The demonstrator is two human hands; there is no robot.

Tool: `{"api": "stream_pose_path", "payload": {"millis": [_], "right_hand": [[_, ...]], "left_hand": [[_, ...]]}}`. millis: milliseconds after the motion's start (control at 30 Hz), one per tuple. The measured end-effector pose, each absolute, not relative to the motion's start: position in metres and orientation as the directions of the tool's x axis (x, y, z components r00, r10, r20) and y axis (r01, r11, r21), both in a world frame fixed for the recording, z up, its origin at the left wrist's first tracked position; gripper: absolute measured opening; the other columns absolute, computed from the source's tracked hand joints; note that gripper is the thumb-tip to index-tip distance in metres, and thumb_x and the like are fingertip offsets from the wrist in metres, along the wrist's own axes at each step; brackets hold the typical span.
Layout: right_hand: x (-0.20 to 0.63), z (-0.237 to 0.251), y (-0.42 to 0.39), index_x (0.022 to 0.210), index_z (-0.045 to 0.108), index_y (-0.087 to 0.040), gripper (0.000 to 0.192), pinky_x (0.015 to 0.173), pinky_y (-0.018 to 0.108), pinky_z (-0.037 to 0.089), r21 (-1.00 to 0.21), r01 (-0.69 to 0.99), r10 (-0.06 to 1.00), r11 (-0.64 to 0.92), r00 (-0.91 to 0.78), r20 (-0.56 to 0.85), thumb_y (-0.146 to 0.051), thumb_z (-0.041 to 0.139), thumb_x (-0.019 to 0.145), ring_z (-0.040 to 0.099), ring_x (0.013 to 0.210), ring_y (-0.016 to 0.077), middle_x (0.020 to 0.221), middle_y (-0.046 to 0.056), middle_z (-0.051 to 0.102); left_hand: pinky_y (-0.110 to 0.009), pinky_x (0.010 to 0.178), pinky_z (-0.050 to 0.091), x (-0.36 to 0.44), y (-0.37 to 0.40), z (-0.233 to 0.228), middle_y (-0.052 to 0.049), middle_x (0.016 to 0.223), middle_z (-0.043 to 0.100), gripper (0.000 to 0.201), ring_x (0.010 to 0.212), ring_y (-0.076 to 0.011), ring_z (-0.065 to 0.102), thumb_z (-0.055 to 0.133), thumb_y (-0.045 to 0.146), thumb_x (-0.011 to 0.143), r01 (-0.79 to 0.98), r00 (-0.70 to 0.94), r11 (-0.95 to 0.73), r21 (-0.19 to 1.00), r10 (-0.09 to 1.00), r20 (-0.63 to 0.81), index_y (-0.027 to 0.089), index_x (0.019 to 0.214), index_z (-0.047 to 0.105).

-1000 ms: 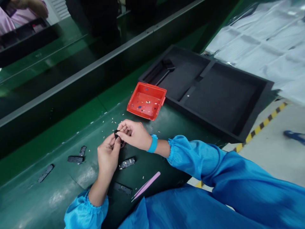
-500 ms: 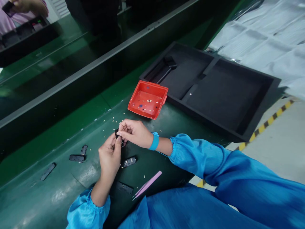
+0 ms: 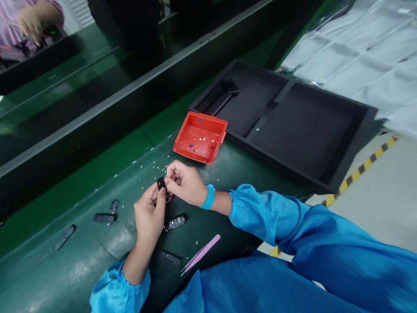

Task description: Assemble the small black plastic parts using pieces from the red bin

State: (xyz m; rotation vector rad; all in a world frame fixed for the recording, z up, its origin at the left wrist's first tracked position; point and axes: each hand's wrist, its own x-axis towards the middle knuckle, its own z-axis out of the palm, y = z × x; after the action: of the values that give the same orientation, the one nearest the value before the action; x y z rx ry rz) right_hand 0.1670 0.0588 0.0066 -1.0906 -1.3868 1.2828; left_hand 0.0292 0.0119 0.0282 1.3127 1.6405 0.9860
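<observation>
Between thumb and fingers, my left hand (image 3: 150, 211) grips a small black plastic part (image 3: 160, 183) with a tiny gold-coloured mark. My right hand (image 3: 186, 182) is closed in a pinch at the right edge of that part; whatever is between its fingertips is too small to make out. Just below the hands lies a black part with light pads (image 3: 176, 222), and another dark part (image 3: 170, 258) is nearer my body. Pink tweezers (image 3: 202, 253) rest to its right. More black parts (image 3: 104, 217) lie left of my left hand, one (image 3: 65, 237) farther out.
Beyond my hands stands a red bin (image 3: 197, 135) with small scraps inside. A large black foam tray (image 3: 312, 130) lies to the right. Tiny pale pieces (image 3: 155, 167) are scattered on the green bench (image 3: 81, 265). Across the divider, a co-worker's hand (image 3: 31, 24) is over a dark tray.
My right hand has shifted slightly right, uncovering the gold mark on the black part. The co-worker's hand has moved down toward the tray.
</observation>
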Motion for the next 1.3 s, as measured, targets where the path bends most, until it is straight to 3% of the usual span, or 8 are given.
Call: {"api": "stream_pose_path", "payload": {"millis": [100, 333, 567, 800, 1300], "right_hand": [[0.168, 0.009, 0.059, 0.086, 0.048, -0.021, 0.011, 0.058, 0.022, 0.048, -0.995, 0.005, 0.982, 0.097, -0.164, 0.095, -0.020, 0.058, 0.081, 0.054, 0.059, 0.0091, 0.071, -0.005, 0.053], [0.172, 0.004, 0.068, 0.091, 0.061, -0.018, 0.012, 0.054, 0.021, 0.043, -0.995, -0.038, 0.947, 0.096, -0.303, 0.103, -0.021, 0.064, 0.081, 0.044, 0.055, 0.0070, 0.064, -0.008, 0.045], [0.173, 0.005, 0.070, 0.085, 0.062, -0.017, 0.009, 0.050, 0.019, 0.047, -0.994, -0.108, 0.936, -0.016, -0.350, 0.023, -0.022, 0.067, 0.078, 0.040, 0.052, 0.0058, 0.060, -0.009, 0.040], [0.174, 0.006, 0.071, 0.092, 0.063, -0.016, 0.017, 0.048, 0.018, 0.048, -0.987, -0.154, 0.922, -0.053, -0.386, 0.010, -0.027, 0.069, 0.081, 0.045, 0.053, 0.0061, 0.064, -0.007, 0.048], [0.172, 0.006, 0.071, 0.087, 0.058, -0.018, 0.025, 0.051, 0.023, 0.056, -0.940, -0.267, 0.897, -0.214, -0.434, -0.081, -0.032, 0.076, 0.077, 0.053, 0.051, 0.0075, 0.058, -0.011, 0.045]], "left_hand": [[-0.030, 0.074, 0.061, 0.029, 0.014, 0.029, -0.003, 0.084, 0.079, 0.038, 0.072, -0.0185, 0.074, 0.068, 0.042, 0.088, 0.211, -0.121, 0.219, 0.953, 0.973, -0.197, 0.016, 0.116, 0.074], [-0.030, 0.077, 0.061, 0.022, 0.016, 0.023, -0.005, 0.096, 0.080, 0.043, 0.079, -0.0193, 0.075, 0.070, 0.044, 0.088, 0.111, -0.013, 0.241, 0.964, 0.970, -0.241, 0.016, 0.121, 0.072], [-0.029, 0.077, 0.059, 0.021, 0.016, 0.033, -0.004, 0.093, 0.080, 0.040, 0.083, -0.0209, 0.075, 0.069, 0.045, 0.088, 0.274, -0.020, 0.183, 0.944, 0.983, -0.184, 0.018, 0.116, 0.075], [-0.035, 0.082, 0.062, 0.018, 0.017, 0.026, -0.006, 0.097, 0.080, 0.046, 0.081, -0.0213, 0.076, 0.073, 0.048, 0.085, 0.119, -0.017, 0.264, 0.957, 0.964, -0.264, 0.017, 0.119, 0.073], [-0.033, 0.082, 0.060, 0.020, 0.017, 0.030, -0.005, 0.097, 0.080, 0.039, 0.082, -0.0203, 0.075, 0.070, 0.046, 0.087, 0.198, -0.020, 0.227, 0.953, 0.973, -0.228, 0.018, 0.114, 0.075]]}}
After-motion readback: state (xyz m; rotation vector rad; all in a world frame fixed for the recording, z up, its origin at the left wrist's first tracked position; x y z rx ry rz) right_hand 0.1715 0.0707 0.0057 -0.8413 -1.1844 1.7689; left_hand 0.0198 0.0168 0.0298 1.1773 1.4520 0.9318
